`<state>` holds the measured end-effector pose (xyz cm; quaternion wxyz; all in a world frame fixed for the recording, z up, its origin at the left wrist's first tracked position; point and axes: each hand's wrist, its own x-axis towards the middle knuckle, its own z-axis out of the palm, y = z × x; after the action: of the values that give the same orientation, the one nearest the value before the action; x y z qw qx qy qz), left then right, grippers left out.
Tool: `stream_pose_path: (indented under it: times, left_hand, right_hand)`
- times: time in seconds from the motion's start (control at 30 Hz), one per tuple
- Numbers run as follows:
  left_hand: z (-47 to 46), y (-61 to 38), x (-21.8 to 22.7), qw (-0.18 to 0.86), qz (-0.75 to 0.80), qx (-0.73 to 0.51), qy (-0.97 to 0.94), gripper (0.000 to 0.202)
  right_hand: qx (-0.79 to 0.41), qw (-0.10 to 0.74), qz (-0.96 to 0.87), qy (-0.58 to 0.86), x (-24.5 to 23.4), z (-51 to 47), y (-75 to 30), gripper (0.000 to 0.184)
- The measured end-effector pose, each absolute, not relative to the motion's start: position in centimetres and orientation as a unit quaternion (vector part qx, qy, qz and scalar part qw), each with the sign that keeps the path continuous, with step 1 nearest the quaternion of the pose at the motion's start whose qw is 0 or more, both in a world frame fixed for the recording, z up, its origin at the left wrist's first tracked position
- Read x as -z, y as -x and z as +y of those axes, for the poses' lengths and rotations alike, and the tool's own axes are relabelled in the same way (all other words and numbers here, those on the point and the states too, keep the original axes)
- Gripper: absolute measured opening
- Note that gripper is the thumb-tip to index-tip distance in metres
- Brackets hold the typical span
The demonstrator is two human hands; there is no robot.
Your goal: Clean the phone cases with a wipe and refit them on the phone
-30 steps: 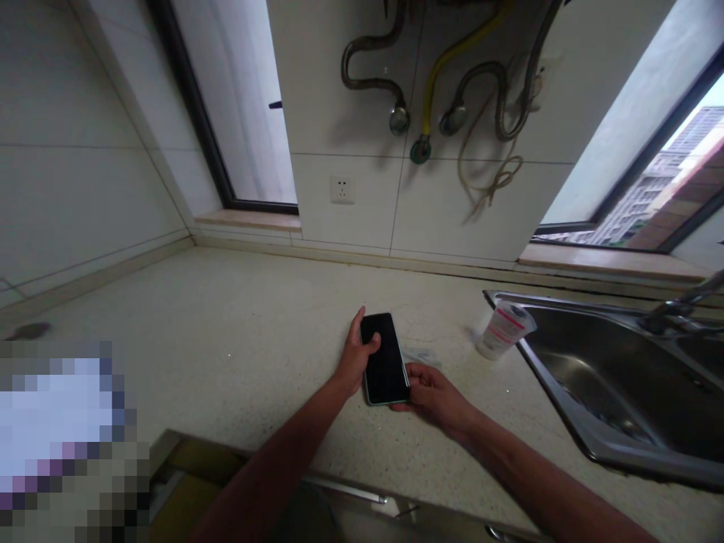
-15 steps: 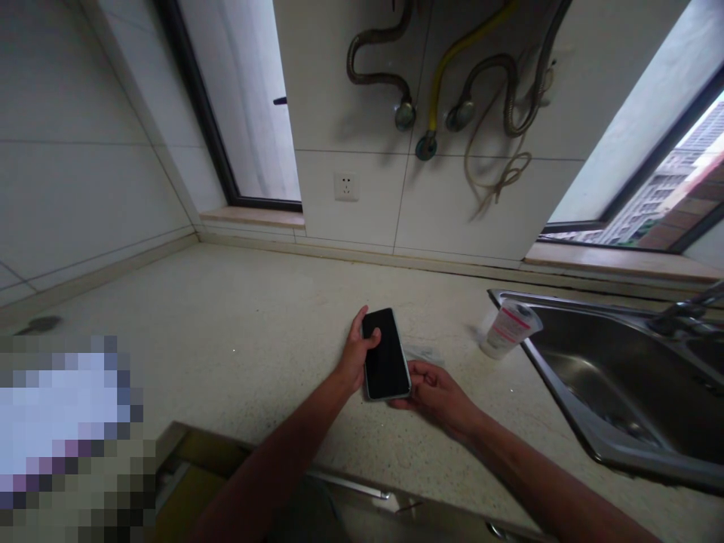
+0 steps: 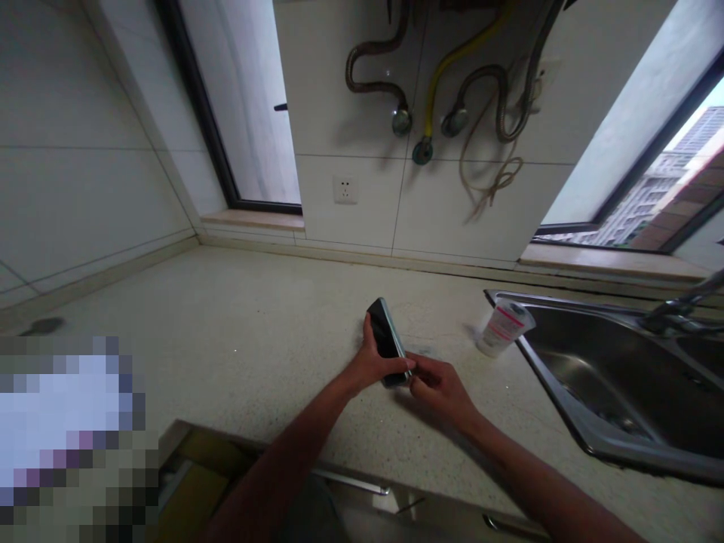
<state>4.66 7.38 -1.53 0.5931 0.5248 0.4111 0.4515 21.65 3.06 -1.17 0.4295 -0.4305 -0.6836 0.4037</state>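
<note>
A smartphone [image 3: 385, 335] with a dark screen is tilted on its side above the counter, its pale right edge turned up. My left hand [image 3: 367, 366] is closed around its left side and lower end, with the thumb lying across the bottom of the screen. At the lower right corner, the fingers of my right hand [image 3: 444, 385] pinch the phone's edge. A flat, pale, see-through piece [image 3: 421, 350] lies on the counter just behind my right hand, partly hidden.
A clear plastic cup with red print [image 3: 504, 328] stands beside the steel sink [image 3: 566, 411] on the right. Pale countertop [image 3: 271, 317] stretches to the left. Hoses and valves [image 3: 401, 121] hang on the tiled wall above a socket [image 3: 345, 190]. An open drawer [image 3: 197, 467] is below the counter edge.
The phone has turned from facing up to standing tilted on its side. My left thumb has moved down to its lower end, and my right fingers have closed on its corner.
</note>
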Motion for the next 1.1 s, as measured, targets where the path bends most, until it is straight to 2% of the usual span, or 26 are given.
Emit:
stream_pose_path:
  times: [0.2, 0.33, 0.5, 0.63, 0.7, 0.87, 0.97, 1.1]
  left_hand:
    - [6.9, -4.6, 0.5, 0.711, 0.331, -0.445, -0.432, 0.145]
    - [6.6, -4.6, -0.3, 0.746, 0.317, -0.427, -0.4, 0.137]
    - [6.8, -4.3, 0.0, 0.76, 0.329, -0.402, -0.39, 0.142]
    - [7.0, -4.2, 0.7, 0.771, 0.317, -0.396, -0.386, 0.137]
    - [7.1, -4.3, 0.9, 0.781, 0.306, -0.398, -0.37, 0.126]
    - [6.9, -4.7, 1.2, 0.809, 0.299, -0.383, -0.331, 0.075]
    - [6.8, -4.7, 0.8, 0.802, 0.302, -0.391, -0.335, 0.064]
    - [6.9, -4.9, 0.3, 0.796, 0.279, -0.423, -0.33, 0.052]
  right_hand:
    - [-0.343, 0.438, -0.719, 0.416, 1.0, 2.6, -21.4, 0.052]
    - [-0.32, 0.415, -0.751, 0.402, 0.9, 2.4, -21.8, 0.054]
    - [-0.246, 0.382, -0.8, 0.392, 1.2, 2.2, -22.0, 0.057]
    - [-0.188, 0.355, -0.826, 0.396, 1.9, 2.3, -22.0, 0.059]
    - [-0.153, 0.343, -0.841, 0.389, 2.2, 2.5, -22.1, 0.06]
    - [-0.117, 0.348, -0.854, 0.368, 2.4, 2.8, -22.4, 0.056]
    - [-0.135, 0.359, -0.842, 0.38, 2.2, 2.8, -22.4, 0.057]
    - [-0.204, 0.352, -0.82, 0.403, 1.6, 2.9, -22.5, 0.069]
